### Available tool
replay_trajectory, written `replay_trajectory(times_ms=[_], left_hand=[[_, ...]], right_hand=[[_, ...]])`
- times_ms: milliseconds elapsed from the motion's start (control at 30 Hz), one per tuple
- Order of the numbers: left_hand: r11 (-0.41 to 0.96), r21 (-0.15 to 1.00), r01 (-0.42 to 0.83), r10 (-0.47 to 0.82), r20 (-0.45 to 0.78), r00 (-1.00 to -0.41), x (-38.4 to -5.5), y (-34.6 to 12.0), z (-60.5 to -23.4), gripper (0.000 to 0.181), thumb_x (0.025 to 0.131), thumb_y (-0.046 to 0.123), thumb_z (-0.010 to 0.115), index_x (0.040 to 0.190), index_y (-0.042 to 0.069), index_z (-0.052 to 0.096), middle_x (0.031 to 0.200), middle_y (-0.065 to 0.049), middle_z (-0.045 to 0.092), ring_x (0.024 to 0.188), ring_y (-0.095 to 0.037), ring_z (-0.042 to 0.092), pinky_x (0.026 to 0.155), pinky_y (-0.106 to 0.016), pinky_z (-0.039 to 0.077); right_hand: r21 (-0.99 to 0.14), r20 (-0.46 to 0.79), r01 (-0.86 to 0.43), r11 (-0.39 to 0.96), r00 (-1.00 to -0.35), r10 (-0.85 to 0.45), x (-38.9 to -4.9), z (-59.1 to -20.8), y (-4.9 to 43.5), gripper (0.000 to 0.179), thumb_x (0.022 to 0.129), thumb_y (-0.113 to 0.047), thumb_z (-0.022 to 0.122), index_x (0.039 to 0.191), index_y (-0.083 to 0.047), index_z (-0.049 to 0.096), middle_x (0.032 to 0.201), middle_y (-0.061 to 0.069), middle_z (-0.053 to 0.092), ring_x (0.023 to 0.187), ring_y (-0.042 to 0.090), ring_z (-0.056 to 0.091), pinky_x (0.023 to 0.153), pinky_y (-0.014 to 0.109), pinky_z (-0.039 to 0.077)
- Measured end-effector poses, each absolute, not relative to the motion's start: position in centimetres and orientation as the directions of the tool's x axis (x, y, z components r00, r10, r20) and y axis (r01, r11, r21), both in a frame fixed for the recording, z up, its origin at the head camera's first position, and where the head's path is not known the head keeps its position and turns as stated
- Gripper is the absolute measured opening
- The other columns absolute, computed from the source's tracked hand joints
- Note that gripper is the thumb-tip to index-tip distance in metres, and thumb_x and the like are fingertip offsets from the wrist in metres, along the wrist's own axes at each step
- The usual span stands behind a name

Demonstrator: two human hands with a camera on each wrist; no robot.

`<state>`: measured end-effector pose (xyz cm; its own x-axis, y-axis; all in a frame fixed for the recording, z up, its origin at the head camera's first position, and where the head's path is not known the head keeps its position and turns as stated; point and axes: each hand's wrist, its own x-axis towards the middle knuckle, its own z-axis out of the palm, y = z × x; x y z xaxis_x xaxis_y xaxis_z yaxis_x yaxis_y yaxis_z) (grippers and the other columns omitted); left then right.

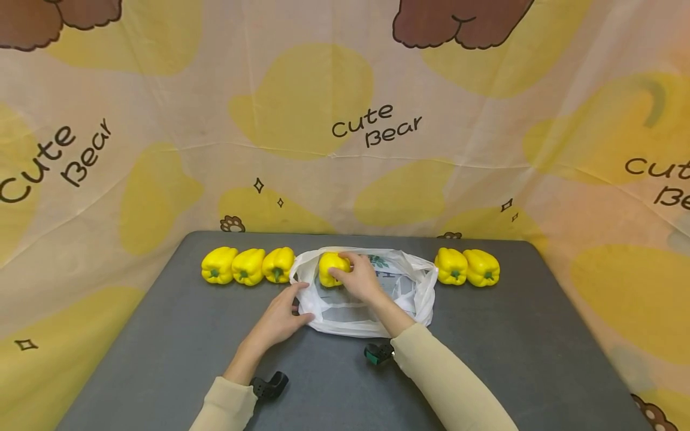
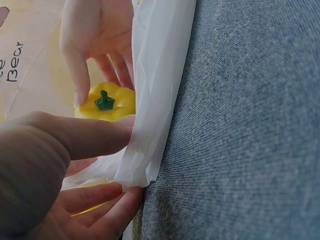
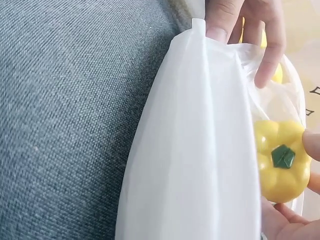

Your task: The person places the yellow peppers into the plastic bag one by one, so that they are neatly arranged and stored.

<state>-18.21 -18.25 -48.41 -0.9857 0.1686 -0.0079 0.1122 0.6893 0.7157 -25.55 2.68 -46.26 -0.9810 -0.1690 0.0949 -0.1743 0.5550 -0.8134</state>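
A white plastic bag point(image 1: 372, 330) stands on the grey table with its mouth spread open. My right hand point(image 1: 361, 279) grips a yellow bell pepper point(image 1: 330, 270) over the left part of the bag's mouth. Its green stem point(image 3: 283, 156) shows in the right wrist view, with fingers on either side. At the bag's left side, my left hand point(image 1: 277, 318) holds the rim between thumb and fingers; the bag's edge hides the thumb tip in the left wrist view. Dark print shows inside the bag.
Three yellow bell peppers point(image 1: 248, 267) lie in a row left of the bag, and two more peppers point(image 1: 466, 267) lie to its right. A patterned cloth point(image 1: 302, 120) hangs behind the table point(image 1: 162, 347). Each wrist wears a black camera point(image 1: 271, 385).
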Motion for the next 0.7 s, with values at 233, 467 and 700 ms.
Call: replay_trajectory(times_ms=[233, 467, 700], left_hand=[[0.687, 0.718, 0.117, 0.174, -0.005, -0.985, -18.3, -18.1, -48.5, 0.067, 0.087, 0.012, 0.081, 0.146, 0.009, 0.049, 0.148, -0.021, 0.049, 0.104, -0.031, 0.066, 0.089, -0.046, 0.057], [0.684, 0.722, 0.104, 0.171, -0.021, -0.985, -18.3, -18.1, -48.5, 0.067, 0.087, 0.013, 0.081, 0.147, 0.008, 0.048, 0.149, -0.021, 0.048, 0.106, -0.032, 0.066, 0.090, -0.047, 0.057], [0.679, 0.726, 0.108, 0.182, -0.024, -0.983, -18.3, -18.4, -48.5, 0.068, 0.088, 0.013, 0.080, 0.147, 0.008, 0.047, 0.150, -0.022, 0.046, 0.107, -0.033, 0.066, 0.091, -0.046, 0.057]], right_hand=[[-0.828, 0.083, -0.180, 0.531, -0.976, -0.201, -25.4, -46.4, 3.1, 0.053, 0.093, -0.027, 0.074, 0.140, -0.008, 0.060, 0.122, 0.019, 0.055, 0.106, 0.032, 0.063, 0.091, 0.041, 0.056], [-0.819, 0.087, -0.198, 0.538, -0.971, -0.224, -25.2, -46.1, 3.3, 0.051, 0.093, -0.024, 0.074, 0.139, -0.006, 0.061, 0.119, 0.020, 0.058, 0.105, 0.031, 0.064, 0.089, 0.040, 0.056], [-0.810, 0.108, -0.228, 0.540, -0.964, -0.245, -24.9, -44.9, 4.1, 0.048, 0.092, -0.021, 0.074, 0.135, -0.003, 0.063, 0.122, 0.023, 0.062, 0.100, 0.028, 0.066, 0.084, 0.039, 0.057]])
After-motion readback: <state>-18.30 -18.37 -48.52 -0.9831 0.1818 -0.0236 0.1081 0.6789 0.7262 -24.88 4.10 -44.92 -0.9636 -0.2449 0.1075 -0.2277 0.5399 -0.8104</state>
